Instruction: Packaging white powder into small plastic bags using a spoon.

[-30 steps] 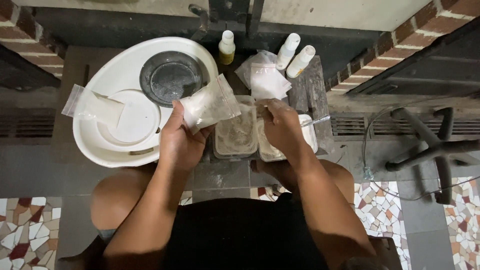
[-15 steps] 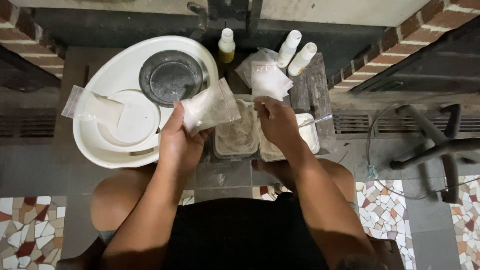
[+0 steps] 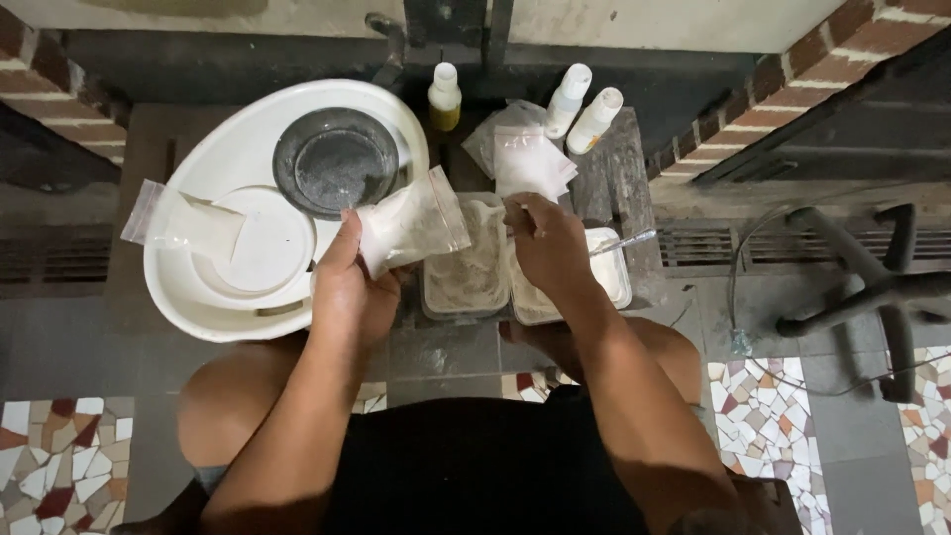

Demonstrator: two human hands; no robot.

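at the far left a small clear bag [image 3: 183,220] with white powder lies over the rim of the big white basin [image 3: 198,297], and a white lid [image 3: 260,243] sits inside it. behind the lid there is a dark round dish [image 3: 337,159], dusty with powder.

my left hand [image 3: 347,287] is closed around the bottom of a clear zip bag of white powder [image 3: 411,223]. i hold it in the air, tilted, with its top corner pointing to the right, above the left clear tub [image 3: 464,267]. the tub stands on the counter [image 3: 634,168] and has pale powder in it.

my right hand [image 3: 545,243] is closed on a thin metal spoon [image 3: 624,241], the handle coming out to the right. the hand is over the right tub [image 3: 604,282], which touches the left one. i cannot see the spoon's bowl, it is hidden under my fingers.

behind the tubs lie some flat empty bags [image 3: 530,163], then a small yellow bottle [image 3: 444,99] and two white bottles [image 3: 580,104].

i think the danger is spilling: the bag is soft and i grip it only low, so if its mouth is open, it can fold and pour powder beside the tub. also the spoon can drop powder on the counter if my hand shakes between tub and bag.
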